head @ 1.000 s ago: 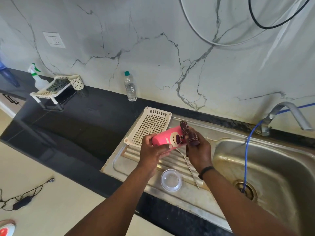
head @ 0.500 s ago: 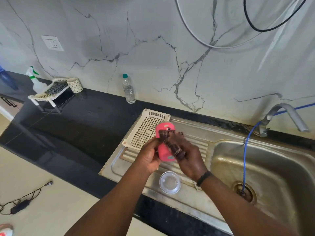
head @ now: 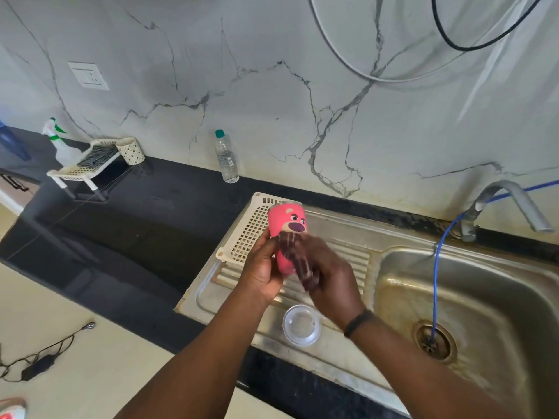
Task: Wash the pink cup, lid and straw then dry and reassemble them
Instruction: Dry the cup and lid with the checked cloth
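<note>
Holding the pink cup [head: 287, 228] upright at frame centre, the left hand [head: 262, 275] wraps its fingers round the lower body, likely to steady it. The right hand [head: 328, 278] grips a dark cloth [head: 298, 261], blurred, against the cup wall; this reads as the drying step. The clear lid [head: 301, 325] lies below the hands on the drainboard [head: 348, 225], within reach for reassembly. The straw cannot be made out.
</note>
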